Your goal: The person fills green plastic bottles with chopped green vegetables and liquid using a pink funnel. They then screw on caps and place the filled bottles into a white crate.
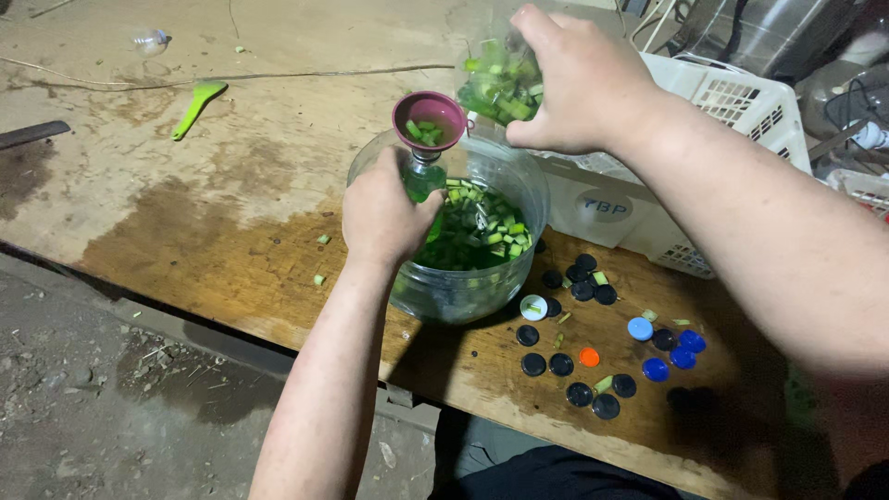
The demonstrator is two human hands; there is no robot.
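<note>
A stained wooden counter (213,231) carries a clear bowl (463,287) of chopped greens, a white basket (732,102), scattered bottle caps (593,361) in black, blue and orange, a green scoop (197,106) and stray green bits (321,259).

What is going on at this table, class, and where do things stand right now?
A person works at a stained wooden table. The left hand grips a small bottle topped by a maroon funnel, held over a clear plastic bowl of chopped green stalks in liquid. The right hand tips a clear container of green pieces toward the funnel, which already holds a few pieces. Loose bottle caps, mostly black with some blue and one orange, lie beside the bowl, with a white crate behind.
</note>
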